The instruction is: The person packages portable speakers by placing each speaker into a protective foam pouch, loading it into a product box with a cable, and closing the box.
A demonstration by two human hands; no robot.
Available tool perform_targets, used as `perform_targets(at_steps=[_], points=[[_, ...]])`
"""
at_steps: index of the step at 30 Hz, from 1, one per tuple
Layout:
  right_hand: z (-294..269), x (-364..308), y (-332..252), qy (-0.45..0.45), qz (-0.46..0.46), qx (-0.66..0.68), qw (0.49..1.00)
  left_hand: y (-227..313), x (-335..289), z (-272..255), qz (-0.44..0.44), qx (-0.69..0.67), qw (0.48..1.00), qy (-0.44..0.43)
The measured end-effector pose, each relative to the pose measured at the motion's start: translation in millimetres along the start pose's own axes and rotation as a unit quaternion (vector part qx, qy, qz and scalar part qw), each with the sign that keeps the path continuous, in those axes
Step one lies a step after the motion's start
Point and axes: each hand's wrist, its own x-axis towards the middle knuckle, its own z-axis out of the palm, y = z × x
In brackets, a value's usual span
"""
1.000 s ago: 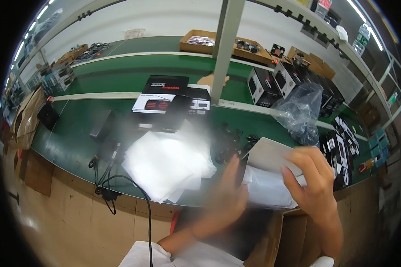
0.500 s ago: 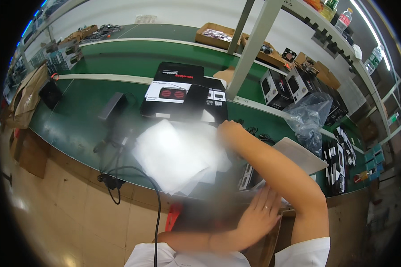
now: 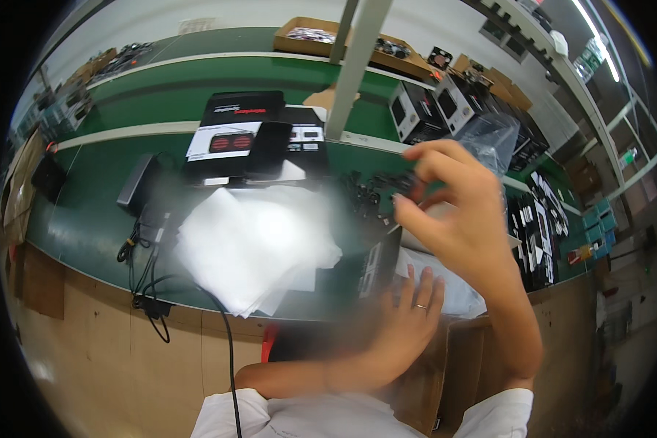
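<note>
My right hand is raised over the green bench, thumb and forefinger pinched on a small dark part; the blur keeps me from telling its shape. More small black parts lie on the bench just left of it. My left hand, with a ring on one finger, lies flat with its fingers spread against a black box that stands at the bench's near edge, beside a white plastic bag. A stack of white sheets lies to the left of both hands.
Black flat boxes with red-and-white labels sit behind the sheets, next to a grey post. Black cables and an adapter lie left. A clear bag, black cartons and small packets fill the right.
My right hand has drawn back from the far left boxes and risen to the right, now pinched. My left hand has moved up against the black box.
</note>
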Motion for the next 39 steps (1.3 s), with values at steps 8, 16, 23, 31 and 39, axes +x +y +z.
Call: perform_targets(at_steps=[8, 16, 23, 31, 39], points=[[-31.0, -102.8, 8.6, 0.133, 0.186, 0.164, 0.960, -11.2, 12.9, -6.3, 0.038, 0.012, 0.997, 0.066], [-16.7, -89.2, 30.2, -0.003, 0.196, 0.131, 0.972, -12.5, 12.8, -1.6, 0.074, 0.049, 0.996, -0.002], [19.4, -92.1, 53.7, -0.102, 0.078, 0.055, 0.990, -26.8, -4.0, 22.5, 0.093, -0.034, 0.993, 0.070], [12.8, -94.7, 57.2, -0.241, -0.070, -0.116, 0.961, -25.3, -2.9, 7.8, 0.137, 0.021, 0.989, 0.046], [-26.2, -124.3, 56.8, -0.015, -0.023, -0.013, 1.000, -23.8, 11.6, 4.3, 0.039, -0.019, 0.999, 0.012]])
